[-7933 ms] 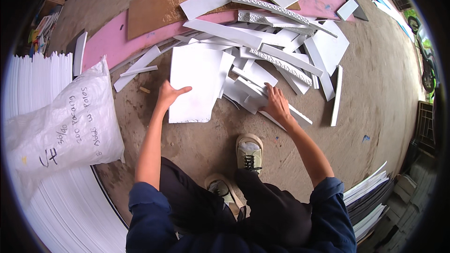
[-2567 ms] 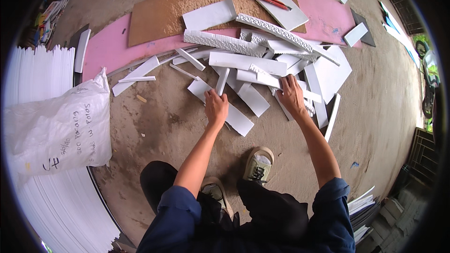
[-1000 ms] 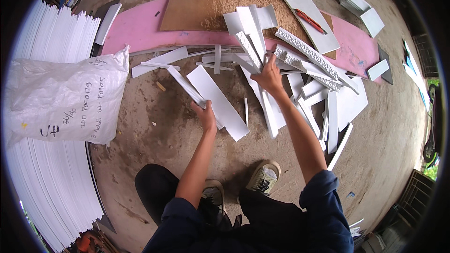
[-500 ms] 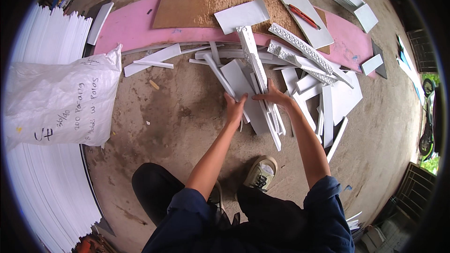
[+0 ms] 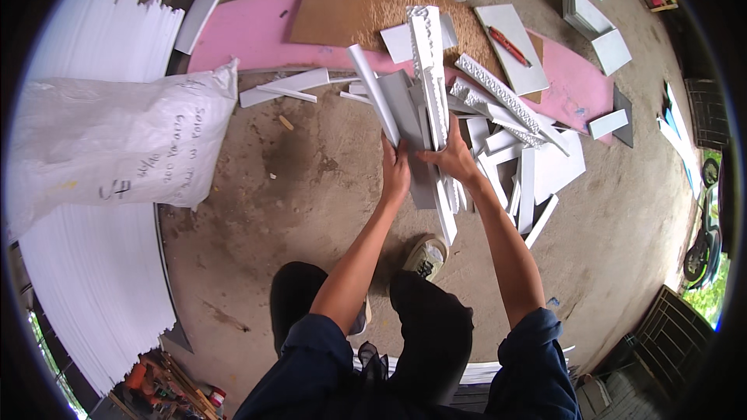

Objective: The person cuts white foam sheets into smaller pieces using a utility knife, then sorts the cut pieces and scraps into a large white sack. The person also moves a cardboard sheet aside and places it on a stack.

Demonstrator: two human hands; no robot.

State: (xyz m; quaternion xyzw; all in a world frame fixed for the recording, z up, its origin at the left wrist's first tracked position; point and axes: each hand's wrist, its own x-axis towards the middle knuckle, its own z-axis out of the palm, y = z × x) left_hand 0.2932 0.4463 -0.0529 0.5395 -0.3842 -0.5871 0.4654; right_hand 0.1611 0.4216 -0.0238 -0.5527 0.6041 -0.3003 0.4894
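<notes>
While the concrete floor [image 5: 311,187] takes up most of the view, the largest things on it are the stacked white sheets [image 5: 93,280] along the left edge and the big white sack [image 5: 117,148] lying on them. Farther off lies a long pink foam board [image 5: 249,31] with a brown board [image 5: 350,12] resting on it, and to the right a scatter of white offcuts [image 5: 545,171] spreads over the ground; a flat white panel [image 5: 513,58] at the far right carries a red tool [image 5: 510,47].

At the centre, the person holds a bundle of white strips [image 5: 420,117] raised off the floor, its far ends fanning apart, a patterned moulding [image 5: 426,54] standing out among them. The left hand [image 5: 395,175] has its fingers wrapped around the near-left side of the bundle, and the right hand [image 5: 451,159] has its fingers closed on the near-right side; the two hands sit just beside each other.

To gather well, a judgement from how the pieces lie: the strips splay at the far end, so squeezing both hands together and squaring the near ends would likely keep loose pieces from sliding out. A shoe [image 5: 426,255] stands right below the bundle.
</notes>
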